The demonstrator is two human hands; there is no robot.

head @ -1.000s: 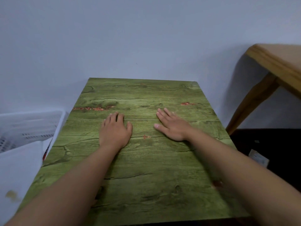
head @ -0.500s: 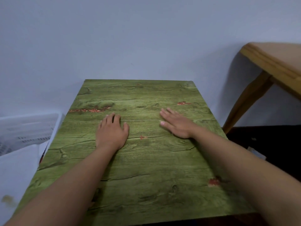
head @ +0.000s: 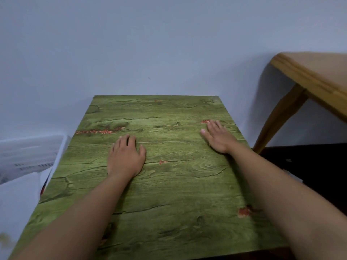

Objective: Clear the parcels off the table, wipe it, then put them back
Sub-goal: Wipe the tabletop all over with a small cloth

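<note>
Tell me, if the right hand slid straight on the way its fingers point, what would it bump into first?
The right hand lies flat on the green table, fingers pointing toward the far left. Only bare tabletop lies ahead, then probably the wall behind the far edge.

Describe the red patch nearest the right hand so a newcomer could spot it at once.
Start at the green table against the wall. Follow the right hand to its fingertips near the far right edge. The red patch sits just left of them, small and compact, unlike the long red streak on the left side.
</note>
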